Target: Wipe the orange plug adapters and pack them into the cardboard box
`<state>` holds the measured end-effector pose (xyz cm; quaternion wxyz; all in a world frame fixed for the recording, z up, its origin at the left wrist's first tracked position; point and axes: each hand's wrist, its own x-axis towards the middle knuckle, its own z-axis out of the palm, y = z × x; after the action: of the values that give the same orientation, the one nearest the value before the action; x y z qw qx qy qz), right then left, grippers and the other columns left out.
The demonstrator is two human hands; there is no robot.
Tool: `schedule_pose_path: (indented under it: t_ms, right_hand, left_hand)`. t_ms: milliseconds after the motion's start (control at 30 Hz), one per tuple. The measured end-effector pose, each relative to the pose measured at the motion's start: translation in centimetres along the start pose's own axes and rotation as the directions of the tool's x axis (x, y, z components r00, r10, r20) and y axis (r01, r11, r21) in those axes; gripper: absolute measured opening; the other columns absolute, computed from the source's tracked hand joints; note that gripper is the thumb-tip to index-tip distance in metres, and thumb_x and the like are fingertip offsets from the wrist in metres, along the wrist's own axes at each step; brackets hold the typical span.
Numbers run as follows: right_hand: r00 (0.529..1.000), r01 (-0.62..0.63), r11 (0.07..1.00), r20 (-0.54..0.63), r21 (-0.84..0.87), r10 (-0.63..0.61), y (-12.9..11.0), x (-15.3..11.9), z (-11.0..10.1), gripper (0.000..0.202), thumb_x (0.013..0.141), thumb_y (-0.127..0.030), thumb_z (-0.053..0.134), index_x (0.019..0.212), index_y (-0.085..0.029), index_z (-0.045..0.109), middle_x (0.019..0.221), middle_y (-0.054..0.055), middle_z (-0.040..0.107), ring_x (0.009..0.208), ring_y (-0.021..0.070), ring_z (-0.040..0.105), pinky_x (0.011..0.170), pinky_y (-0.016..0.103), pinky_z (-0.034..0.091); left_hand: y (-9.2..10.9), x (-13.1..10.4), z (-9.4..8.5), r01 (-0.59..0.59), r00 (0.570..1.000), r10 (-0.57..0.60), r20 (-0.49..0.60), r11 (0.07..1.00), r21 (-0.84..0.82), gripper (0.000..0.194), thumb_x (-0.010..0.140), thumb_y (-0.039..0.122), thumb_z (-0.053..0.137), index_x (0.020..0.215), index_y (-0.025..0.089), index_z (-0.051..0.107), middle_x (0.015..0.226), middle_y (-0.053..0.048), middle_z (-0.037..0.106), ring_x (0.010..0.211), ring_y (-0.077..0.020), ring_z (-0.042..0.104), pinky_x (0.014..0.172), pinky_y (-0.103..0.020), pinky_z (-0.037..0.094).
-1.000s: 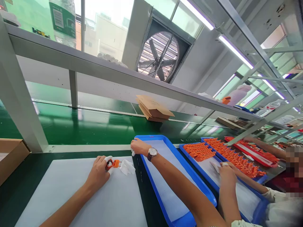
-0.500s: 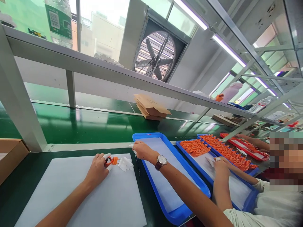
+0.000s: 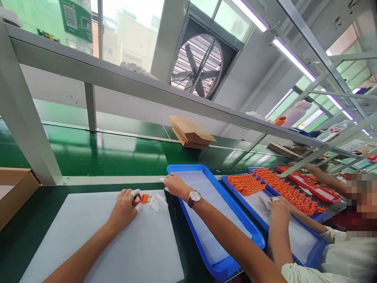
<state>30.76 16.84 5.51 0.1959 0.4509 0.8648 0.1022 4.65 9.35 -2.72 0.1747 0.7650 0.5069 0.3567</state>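
1. Holding the orange part (image 3: 144, 198) by its ring-like end, the fingers of my left hand (image 3: 122, 210) are drawn narrow around it, over the white sheet (image 3: 132, 243) on the tabletop (image 3: 35, 212).
2. Orientation: the part's long axis runs roughly left to right; its outer end points right, towards the crumpled white scrap (image 3: 159, 202).
3. My right hand (image 3: 176, 184) is at the far left corner of the blue tray (image 3: 206, 243); I cannot tell whether its fingers grip anything.
4. Labelling: the bottle (image 3: 79, 43) carries a green label (image 3: 85, 25) with a barcode; its lettering is illegible to me.
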Motion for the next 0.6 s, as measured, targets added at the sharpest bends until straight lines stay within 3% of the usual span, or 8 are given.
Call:
schedule_pose_path:
  t_ms: [600]
  right_hand:
    - [1.0, -0.016, 1.0, -0.008, 0.01, 0.016, -0.22, 0.27, 0.19, 0.025, 0.084, 0.001, 0.053, 0.094, -0.015, 0.07, 0.088, 0.011, 0.071, 0.091, 0.0219, 0.064, 0.099, 0.034, 0.035]
  left_hand:
    - [0.24, 0.03, -0.22, -0.004, 1.0, 0.004, 0.002, 1.0, -0.003, 0.049, 0.077, 0.01, 0.053, 0.124, 0.018, 0.065, 0.096, -0.008, 0.064, 0.096, -0.0287, 0.054, 0.09, -0.044, 0.049]
